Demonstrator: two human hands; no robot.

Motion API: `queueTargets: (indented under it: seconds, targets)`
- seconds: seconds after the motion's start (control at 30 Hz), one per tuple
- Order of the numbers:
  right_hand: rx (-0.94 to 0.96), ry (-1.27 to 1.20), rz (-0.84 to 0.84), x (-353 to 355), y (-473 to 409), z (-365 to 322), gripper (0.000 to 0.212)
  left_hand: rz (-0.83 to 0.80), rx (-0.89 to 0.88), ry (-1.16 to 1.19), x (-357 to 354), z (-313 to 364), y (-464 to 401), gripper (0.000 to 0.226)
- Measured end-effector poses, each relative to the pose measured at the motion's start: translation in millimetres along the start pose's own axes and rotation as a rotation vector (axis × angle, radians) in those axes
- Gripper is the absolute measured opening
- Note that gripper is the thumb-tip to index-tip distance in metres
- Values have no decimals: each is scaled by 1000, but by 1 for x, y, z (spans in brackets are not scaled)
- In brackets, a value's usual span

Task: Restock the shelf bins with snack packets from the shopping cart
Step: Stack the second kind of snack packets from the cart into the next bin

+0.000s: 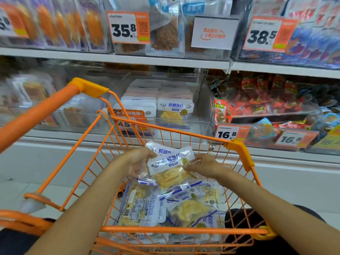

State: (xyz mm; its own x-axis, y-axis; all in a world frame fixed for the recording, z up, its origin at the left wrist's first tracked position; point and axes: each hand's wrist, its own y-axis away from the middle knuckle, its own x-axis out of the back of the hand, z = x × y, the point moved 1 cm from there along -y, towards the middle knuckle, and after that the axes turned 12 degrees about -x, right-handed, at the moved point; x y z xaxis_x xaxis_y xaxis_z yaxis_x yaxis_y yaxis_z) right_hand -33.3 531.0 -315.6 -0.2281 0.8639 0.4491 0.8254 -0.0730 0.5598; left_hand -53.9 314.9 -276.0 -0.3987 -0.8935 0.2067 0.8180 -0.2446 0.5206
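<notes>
Orange wire cart (239, 150), parked against the matching shelf bin (184, 124) for a short reach. Left hand (137, 162) and right hand (204, 165) each grasp one edge of stacked snack packets (170, 162), likely squaring them; loose packets (185, 205) lie below.

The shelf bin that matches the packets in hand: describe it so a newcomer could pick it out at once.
Start at the orange shopping cart; just beyond its far rim, on the lower shelf, sits a clear bin. It holds upright white packets with blue lettering and yellow contents. The bins to its right hold red wrappers instead.
</notes>
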Motion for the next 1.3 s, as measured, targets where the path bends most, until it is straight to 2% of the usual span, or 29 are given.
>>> queueTargets:
  seconds: [0.03, 0.13, 0.23, 0.27, 0.3, 0.37, 0.43, 0.47, 0.53, 0.6, 0.67, 0.8, 0.9, 1.03, 1.17, 1.3]
  targets:
    - [-27, -23, -14, -2, -2, 3, 22, -13, 10, 23, -6, 1, 3, 16]
    - [-91, -143, -82, -7, -2, 10, 21, 16, 24, 15, -17, -2, 3, 32]
    - [-124, -227, -79, -12, -5, 18, 37, -1, 54, 130, -17, -4, -1, 36]
    - [-140, -214, -55, -14, -8, 22, 33, -34, 52, 129, -17, -7, -5, 32]
    - [-144, -162, -37, -15, -12, 27, 27, -68, 36, 77, -19, -8, -3, 27]
    - [-127, -15, -29, -18, -12, 31, 43, -60, 14, -48, -25, -15, -5, 35]
    - [-122, 149, -58, -23, -7, 29, 52, -12, -6, -110, -23, -22, -12, 26]
    - [-125, 221, -88, -24, -3, 27, 48, -7, -22, -109, -21, -24, -15, 16]
    - [-83, 248, -199, -26, 2, 20, 26, -15, -35, -87, -15, -18, -14, 13]
    - [-32, 160, -308, -27, 3, 14, 50, -18, -56, -89, -7, -11, -10, 13]
    - [-26, 78, -329, -27, 2, 12, 63, -47, -62, -126, -1, -6, -5, 11]
    - [53, -46, -235, -21, -1, 15, 70, -10, -198, -189, 1, 1, 7, 26]
    - [169, -70, -192, -13, 10, 6, 71, 6, -371, -251, 0, 8, 18, 23]
    - [387, -149, -80, 6, 30, -17, 68, 31, -572, -185, 8, 25, 33, 27]
    - [614, -66, 167, 35, 46, -49, 59, 40, -797, -193, 18, 57, 41, 28]
    - [783, 126, 539, 65, 42, -79, 51, 200, -1029, -266, 25, 95, 24, 26]
